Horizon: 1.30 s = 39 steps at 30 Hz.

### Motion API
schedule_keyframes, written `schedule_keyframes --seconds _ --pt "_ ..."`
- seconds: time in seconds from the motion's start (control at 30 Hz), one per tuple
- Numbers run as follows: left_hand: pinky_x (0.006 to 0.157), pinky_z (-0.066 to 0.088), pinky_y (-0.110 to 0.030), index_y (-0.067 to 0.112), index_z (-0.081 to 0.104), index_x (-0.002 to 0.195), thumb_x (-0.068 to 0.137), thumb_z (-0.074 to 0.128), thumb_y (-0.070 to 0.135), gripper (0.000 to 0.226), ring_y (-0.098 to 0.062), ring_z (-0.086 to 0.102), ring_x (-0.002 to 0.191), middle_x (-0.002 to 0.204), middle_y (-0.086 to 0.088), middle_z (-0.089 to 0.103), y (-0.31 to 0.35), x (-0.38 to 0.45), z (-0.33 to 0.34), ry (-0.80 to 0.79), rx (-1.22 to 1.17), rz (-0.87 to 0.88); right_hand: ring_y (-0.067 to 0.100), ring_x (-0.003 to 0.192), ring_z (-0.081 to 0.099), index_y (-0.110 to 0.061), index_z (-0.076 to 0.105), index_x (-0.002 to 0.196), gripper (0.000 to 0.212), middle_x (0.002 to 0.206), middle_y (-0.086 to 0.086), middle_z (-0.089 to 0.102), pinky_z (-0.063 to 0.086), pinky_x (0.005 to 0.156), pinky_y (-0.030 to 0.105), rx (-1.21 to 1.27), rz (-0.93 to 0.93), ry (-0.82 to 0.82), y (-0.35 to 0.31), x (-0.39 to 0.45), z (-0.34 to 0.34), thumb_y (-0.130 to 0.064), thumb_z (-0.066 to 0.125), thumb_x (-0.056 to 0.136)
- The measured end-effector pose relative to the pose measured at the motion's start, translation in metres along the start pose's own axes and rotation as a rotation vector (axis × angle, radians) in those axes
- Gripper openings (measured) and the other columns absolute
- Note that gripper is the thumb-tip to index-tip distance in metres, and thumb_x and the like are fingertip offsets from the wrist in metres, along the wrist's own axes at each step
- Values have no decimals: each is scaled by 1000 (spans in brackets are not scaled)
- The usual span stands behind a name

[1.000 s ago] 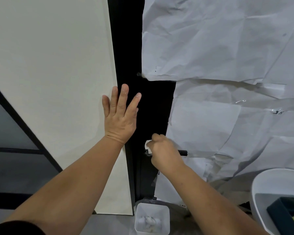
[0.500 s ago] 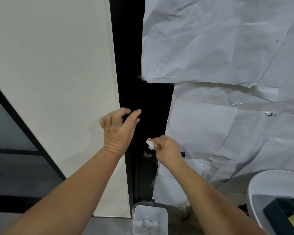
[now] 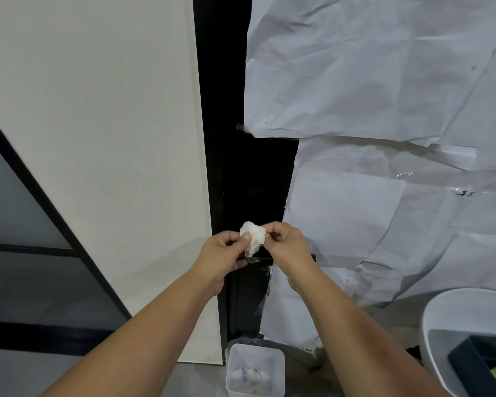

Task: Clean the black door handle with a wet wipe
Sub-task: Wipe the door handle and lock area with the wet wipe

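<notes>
Wet wipe (image 3: 252,238) crumpled, pinched between left hand (image 3: 222,255) and right hand (image 3: 287,247), both grips closed on it, just above black door handle (image 3: 259,258).

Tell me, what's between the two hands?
A crumpled wet wipe, pinched by the left hand and right hand, seen in the head view.

Two bare forearms, no sleeves, hands (image 3: 284,247) without rings or gloves

Cream wall panel (image 3: 98,138) left, crumpled white paper (image 3: 370,81) covering the right.
</notes>
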<state>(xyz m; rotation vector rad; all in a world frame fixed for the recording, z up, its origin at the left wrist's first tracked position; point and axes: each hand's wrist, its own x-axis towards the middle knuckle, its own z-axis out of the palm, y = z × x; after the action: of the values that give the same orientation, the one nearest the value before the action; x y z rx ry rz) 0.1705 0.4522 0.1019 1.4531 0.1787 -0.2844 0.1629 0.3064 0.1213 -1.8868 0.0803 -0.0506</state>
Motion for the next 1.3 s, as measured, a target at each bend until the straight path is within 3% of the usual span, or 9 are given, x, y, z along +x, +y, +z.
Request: schedule_keyframes --seconds 0.1,0.27,0.5,0.6,0.7,0.9,1.07,1.2,1.3 --pt "74 62 -34 7 63 85 92 69 19 15 -24 68 93 98 -13 68 -4 -1 5 175 -26 -15 7 74 59 -20 70 94 17 87 -5 64 42 61 10 -391 -106 98 13 4 -4 -11 56 91" --pt "52 56 -29 3 54 82 91 64 10 16 -30 66 79 90 -18 62 -28 -5 3 441 83 -97 22 79 54 -21 68 80 19 87 1 58 47 70 35 -809 -276 123 39 1 -7 -13 54 89" --pt "79 58 -40 -1 60 113 100 56 12 19 -31 69 101 110 -20 69 -19 10 27 121 -541 -271 20 79 50 -22 69 86 14 83 -2 55 42 70 34 -796 -316 147 44 -1 -9 -16 57 88" --pt "86 56 -41 -2 57 124 104 46 10 26 -32 66 109 119 -23 66 -17 14 30 100 -816 -363 20 79 51 -23 69 88 13 83 -4 55 41 69 34 -777 -324 151 46 0 -9 -16 58 87" --pt "94 52 -40 -3 56 126 101 47 0 27 -33 64 112 120 -25 64 -16 18 35 91 -837 -365 20 81 50 -25 68 88 12 84 -5 53 41 70 35 -785 -323 137 47 1 -10 -17 58 87" --pt "78 59 -34 0 58 127 95 57 -4 32 -29 66 109 120 -22 66 -19 28 34 147 -798 -357 19 83 51 -24 68 91 12 85 -6 54 39 72 33 -788 -321 110 48 3 -12 -19 57 88" --pt "65 61 -29 2 67 114 94 62 -2 22 -26 70 98 107 -17 71 -25 16 27 186 -581 -185 19 83 52 -25 68 91 12 86 -7 55 41 72 34 -784 -326 105 50 4 -13 -19 57 89" --pt "82 57 -22 16 74 111 92 69 13 20 -8 68 87 92 7 73 -28 11 23 386 201 341 18 84 52 -26 67 91 13 87 -7 56 44 74 34 -773 -329 94 49 5 -14 -19 57 89" --pt "74 46 -6 20 75 111 93 68 16 20 -3 65 85 96 10 72 -22 14 21 515 607 657 18 86 53 -25 68 94 14 89 -6 57 44 75 34 -785 -333 86 48 5 -14 -19 55 91"
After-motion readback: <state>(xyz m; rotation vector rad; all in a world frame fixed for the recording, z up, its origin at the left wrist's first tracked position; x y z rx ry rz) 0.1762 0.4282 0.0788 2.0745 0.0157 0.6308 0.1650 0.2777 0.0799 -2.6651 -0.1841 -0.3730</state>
